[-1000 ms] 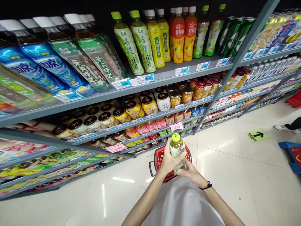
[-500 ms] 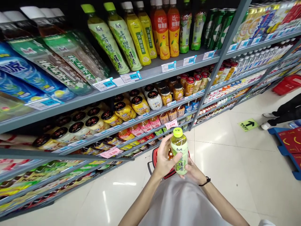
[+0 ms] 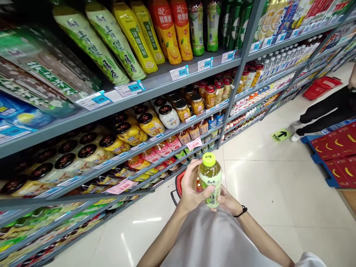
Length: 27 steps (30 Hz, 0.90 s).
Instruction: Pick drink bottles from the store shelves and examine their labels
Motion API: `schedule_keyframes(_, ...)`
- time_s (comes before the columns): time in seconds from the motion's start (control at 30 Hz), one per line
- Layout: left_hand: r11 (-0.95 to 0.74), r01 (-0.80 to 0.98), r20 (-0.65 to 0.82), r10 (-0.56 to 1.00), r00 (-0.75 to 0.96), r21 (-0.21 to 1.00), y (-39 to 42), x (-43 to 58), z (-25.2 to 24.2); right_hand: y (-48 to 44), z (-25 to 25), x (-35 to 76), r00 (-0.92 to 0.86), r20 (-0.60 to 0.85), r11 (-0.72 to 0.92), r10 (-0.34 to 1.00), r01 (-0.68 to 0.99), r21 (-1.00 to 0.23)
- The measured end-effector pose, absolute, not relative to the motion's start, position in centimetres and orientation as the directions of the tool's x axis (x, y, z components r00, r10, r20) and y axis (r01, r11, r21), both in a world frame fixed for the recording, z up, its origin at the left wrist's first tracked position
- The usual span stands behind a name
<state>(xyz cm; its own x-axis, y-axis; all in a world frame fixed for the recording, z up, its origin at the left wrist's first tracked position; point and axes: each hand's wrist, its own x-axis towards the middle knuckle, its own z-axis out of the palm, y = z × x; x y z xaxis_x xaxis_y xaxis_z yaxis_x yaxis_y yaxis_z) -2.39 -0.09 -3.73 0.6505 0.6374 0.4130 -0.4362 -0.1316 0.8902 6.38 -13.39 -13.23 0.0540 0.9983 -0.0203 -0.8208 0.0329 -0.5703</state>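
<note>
A green tea bottle [image 3: 210, 177] with a lime-green cap is held upright in front of my body, between both hands. My left hand [image 3: 191, 187] wraps its side, thumb across the label. Around the lower right of the bottle, my right hand [image 3: 228, 202] is closed; its wrist wears a black band. Part of a red shopping basket [image 3: 179, 181] with a black handle shows behind my left hand, mostly hidden. Larger bottles with matching green labels [image 3: 111, 42] lean on the upper shelf.
Shelves of drinks and jars run along the left, their grey edge [image 3: 155, 83] carrying price tags. At right, a person in black trousers [image 3: 322, 115] stands by red boxes [image 3: 333, 148] on a blue pallet. Farther back sits a red basket [image 3: 321, 87]. An arrow sign [image 3: 280, 135] marks the floor.
My view has shifted, so the shelves sit further left and the person shows more fully. Both hands keep the same hold on the bottle.
</note>
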Motion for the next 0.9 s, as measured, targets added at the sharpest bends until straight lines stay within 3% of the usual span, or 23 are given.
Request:
schedule_keyframes(0.5, -0.056, -0.415, 0.347, 0.655, 0.671, 0.908, -1.0, -1.8, -4.6, -15.0, -13.6, 6.5, 0.107, -0.091, 0.034, 0.990, -0.811, -0.585)
schedule_keyframes(0.9, 0.154, -0.393, 0.148, 0.757, 0.637, 0.906, -0.2, 0.8, -5.0, -14.6, -12.4, 7.1, 0.252, -0.098, 0.126, 0.963, -0.738, -0.663)
